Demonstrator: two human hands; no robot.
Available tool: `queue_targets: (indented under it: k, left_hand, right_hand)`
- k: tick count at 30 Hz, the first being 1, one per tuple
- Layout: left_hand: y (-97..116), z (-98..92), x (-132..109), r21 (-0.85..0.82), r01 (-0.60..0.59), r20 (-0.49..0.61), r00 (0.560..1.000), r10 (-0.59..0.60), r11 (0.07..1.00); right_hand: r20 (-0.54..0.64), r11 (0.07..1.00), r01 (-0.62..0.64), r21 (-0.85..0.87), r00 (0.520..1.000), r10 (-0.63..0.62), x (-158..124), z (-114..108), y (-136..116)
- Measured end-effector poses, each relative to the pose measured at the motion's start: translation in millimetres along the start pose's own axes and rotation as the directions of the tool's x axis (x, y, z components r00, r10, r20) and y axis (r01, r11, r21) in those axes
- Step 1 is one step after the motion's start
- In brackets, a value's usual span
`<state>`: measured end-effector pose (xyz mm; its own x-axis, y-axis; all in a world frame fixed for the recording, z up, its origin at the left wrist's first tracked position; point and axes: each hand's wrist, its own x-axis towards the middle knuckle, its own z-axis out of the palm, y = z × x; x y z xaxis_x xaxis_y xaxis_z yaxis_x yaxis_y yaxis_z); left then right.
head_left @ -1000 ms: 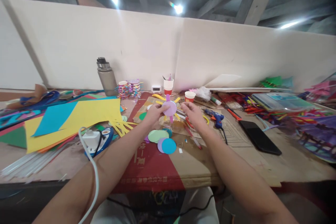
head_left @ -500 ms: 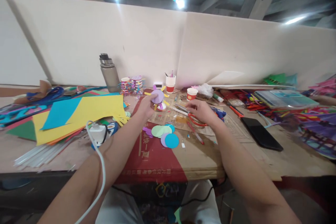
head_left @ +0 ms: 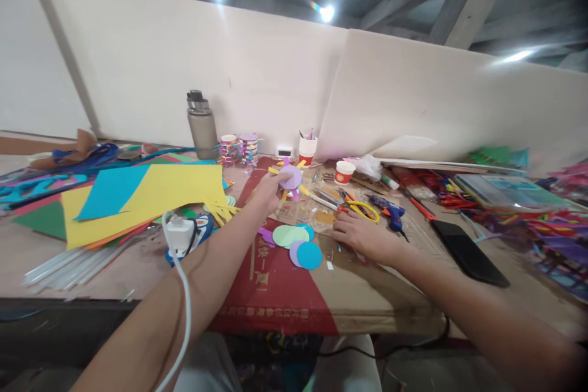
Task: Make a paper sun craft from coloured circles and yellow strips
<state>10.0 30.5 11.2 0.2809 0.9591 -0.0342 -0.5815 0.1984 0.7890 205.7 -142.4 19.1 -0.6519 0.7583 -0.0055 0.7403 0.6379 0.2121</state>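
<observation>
Holding a lilac paper disc with yellow strips [head_left: 291,179] pinched in the left hand [head_left: 269,191] above the table [head_left: 367,294], right hand [head_left: 361,234] flat, fingers loose, empty, beside yellow-handled scissors [head_left: 362,209], coloured paper circles [head_left: 296,244] between both hands.

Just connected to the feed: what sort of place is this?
Probably a paper-craft workbench: coloured paper sheets, a glue gun and scissors cover the table, and the left hand holds a paper flower.

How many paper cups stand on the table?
2. One white-and-red cup with pens stands by the back wall; a smaller cup stands right of it, near the plastic bag. Clutter may hide others.
</observation>
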Motion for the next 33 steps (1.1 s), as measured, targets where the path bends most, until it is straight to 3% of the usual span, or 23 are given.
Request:
queue_targets:
  k: [6,9,13,16,17,18,19,20,21,22,24,27,29,33]
  left_hand:
    - [2.5,0.9,-4.0,-0.008,0.021,0.002,1.000,-0.021,1.000]
    - [1.7,1.3,-4.6,0.011,0.017,-0.002,1.000,-0.017,1.000]
    - [0.3,2.1,-4.9,0.063,0.046,-0.003,0.999,-0.046,0.997]
    - [-1.1,3.6,-6.8,0.075,0.044,0.001,0.999,-0.044,0.996]
    - [-1.8,4.2,-7.9,0.082,0.037,0.009,0.999,-0.038,0.996]
    - [-2.7,4.9,-9.1,0.094,0.029,0.018,0.999,-0.031,0.995]
    - [-3.7,5.6,-10.4,0.109,0.022,0.027,0.999,-0.025,0.994]
    - [-4.8,6.3,-11.9,0.128,0.017,0.037,0.999,-0.022,0.992]
    - [-6.0,7.1,-13.2,0.150,0.014,0.048,0.999,-0.021,0.989]
    - [-7.2,7.8,-14.4,0.172,0.013,0.062,0.998,-0.024,0.985]
    - [-9.7,9.1,-15.9,0.206,0.016,0.088,0.996,-0.035,0.978]
    - [-14.0,11.2,-15.2,0.251,0.015,0.073,0.997,-0.035,0.968]
    - [-17.1,12.9,-14.0,0.310,0.011,0.060,0.998,-0.031,0.951]
    - [-23.5,15.0,-15.6,0.366,-0.025,0.108,0.994,-0.015,0.930]
  right_hand:
    - [-0.093,0.995,0.075,-0.063,0.992,-0.081,-8.5,14.6,16.5]
    - [-0.126,0.984,0.080,-0.161,0.987,-0.101,-9.5,16.4,20.2]
    - [-0.148,0.979,0.108,-0.172,0.980,-0.134,-9.8,15.0,23.8]
    - [-0.263,0.997,0.016,-0.080,0.964,-0.036,-6.4,10.3,23.9]
    - [-0.349,0.998,-0.054,-0.011,0.936,0.046,-2.8,7.3,22.6]
    - [-0.452,0.988,-0.132,0.082,0.878,0.155,2.4,3.5,20.4]
    - [-0.543,0.960,-0.196,0.200,0.793,0.275,9.5,-1.2,17.5]
    - [-0.636,0.916,-0.225,0.332,0.664,0.394,18.3,-6.4,14.0]
    - [-0.679,0.861,-0.224,0.457,0.537,0.500,28.3,-12.0,10.1]
    - [-0.685,0.809,-0.198,0.554,0.444,0.577,39.1,-17.3,6.2]
    - [-0.660,0.718,-0.073,0.692,0.338,0.671,60.2,-25.2,0.2]
    - [-0.602,0.609,0.081,0.789,0.294,0.742,81.7,-24.3,-0.7]
    - [-0.566,0.559,0.113,0.822,0.274,0.777,86.4,-15.4,3.8]
    - [-0.516,0.507,0.115,0.854,0.302,0.801,81.3,3.8,13.3]
